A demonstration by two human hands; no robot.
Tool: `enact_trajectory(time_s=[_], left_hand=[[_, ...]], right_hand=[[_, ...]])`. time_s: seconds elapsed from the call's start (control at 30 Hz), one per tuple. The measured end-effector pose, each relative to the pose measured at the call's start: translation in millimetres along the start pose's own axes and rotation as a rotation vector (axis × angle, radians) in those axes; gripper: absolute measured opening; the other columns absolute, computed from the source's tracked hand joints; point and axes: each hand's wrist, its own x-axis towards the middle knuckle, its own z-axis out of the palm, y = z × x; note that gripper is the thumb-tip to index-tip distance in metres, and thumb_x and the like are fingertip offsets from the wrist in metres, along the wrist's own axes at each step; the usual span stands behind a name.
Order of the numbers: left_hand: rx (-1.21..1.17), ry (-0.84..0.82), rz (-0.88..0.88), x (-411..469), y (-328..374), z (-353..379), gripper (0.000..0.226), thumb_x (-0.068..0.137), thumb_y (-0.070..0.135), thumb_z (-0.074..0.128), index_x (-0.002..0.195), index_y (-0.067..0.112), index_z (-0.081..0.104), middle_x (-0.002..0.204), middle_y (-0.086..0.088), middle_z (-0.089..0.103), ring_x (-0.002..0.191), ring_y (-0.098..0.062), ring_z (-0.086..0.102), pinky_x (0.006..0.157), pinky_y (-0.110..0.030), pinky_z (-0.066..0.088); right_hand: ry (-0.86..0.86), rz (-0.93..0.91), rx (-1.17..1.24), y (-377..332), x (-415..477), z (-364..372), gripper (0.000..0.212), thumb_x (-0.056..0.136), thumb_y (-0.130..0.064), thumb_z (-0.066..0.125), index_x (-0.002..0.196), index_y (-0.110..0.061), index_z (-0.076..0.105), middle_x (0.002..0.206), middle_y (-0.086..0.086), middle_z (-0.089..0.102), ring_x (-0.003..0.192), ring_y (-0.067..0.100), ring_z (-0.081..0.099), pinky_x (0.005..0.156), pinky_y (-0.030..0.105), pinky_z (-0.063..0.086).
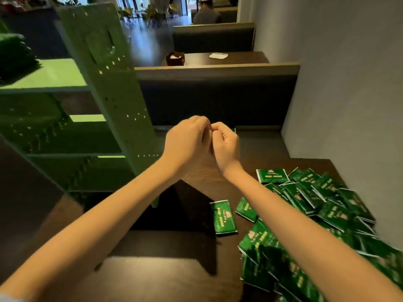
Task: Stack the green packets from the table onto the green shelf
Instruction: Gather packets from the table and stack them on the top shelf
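Note:
My left hand (187, 138) and my right hand (225, 142) are raised together over the table's far edge, fingers curled and fingertips touching. A thin sliver of a green packet (234, 130) shows behind my right hand; the rest is hidden inside the two hands. The green shelf (113, 88) stands to the left, and a dark green stack of packets (15, 55) sits on its upper board (54, 77). A loose pile of green packets (316, 203) lies on the dark table (152, 247) under my right forearm. One packet (223, 216) lies apart from it.
A grey wall (349, 83) runs along the right of the table. A dark booth backrest (218, 99) stands just beyond the hands. Behind it is another table with a brown box (175, 58) and a white dish (218, 55). A person (206, 14) sits far back.

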Motion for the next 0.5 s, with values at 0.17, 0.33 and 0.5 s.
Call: enact_trajectory(time_s=[0.17, 0.33, 0.5], left_hand=[[-0.162, -0.352, -0.181, -14.6, 65.6, 104.8, 0.024, 0.092, 0.026, 0.047, 0.110, 0.015, 0.058, 0.108, -0.004, 0.064, 0.097, -0.025, 0.061, 0.079, -0.039, 0.051], [-0.333, -0.745, -0.352, -32.1, 121.6, 204.7, 0.037, 0.091, 0.023, 0.049, 0.125, 0.012, 0.055, 0.124, -0.011, 0.062, 0.113, -0.029, 0.057, 0.091, -0.037, 0.046], [-0.479, -0.677, -0.647, -43.3, 139.9, 267.4, 0.038, 0.090, 0.027, 0.053, 0.123, 0.010, 0.058, 0.124, -0.008, 0.063, 0.110, -0.024, 0.059, 0.095, -0.035, 0.048]], right_hand=[[-0.066, 0.262, -0.356, 67.2, -18.9, -102.0, 0.025, 0.089, -0.013, 0.041, 0.078, -0.011, 0.063, 0.066, 0.001, 0.055, 0.065, 0.013, 0.052, 0.058, 0.027, 0.035], [-0.130, 0.561, -0.655, 137.8, -47.8, -194.5, 0.021, 0.093, -0.011, 0.041, 0.098, -0.016, 0.061, 0.081, 0.002, 0.059, 0.069, 0.024, 0.051, 0.057, 0.029, 0.034], [0.241, 0.797, -0.699, 188.2, -63.2, -268.9, 0.036, 0.095, -0.012, 0.044, 0.132, -0.016, 0.045, 0.127, 0.012, 0.052, 0.089, 0.029, 0.060, 0.076, 0.040, 0.050]])
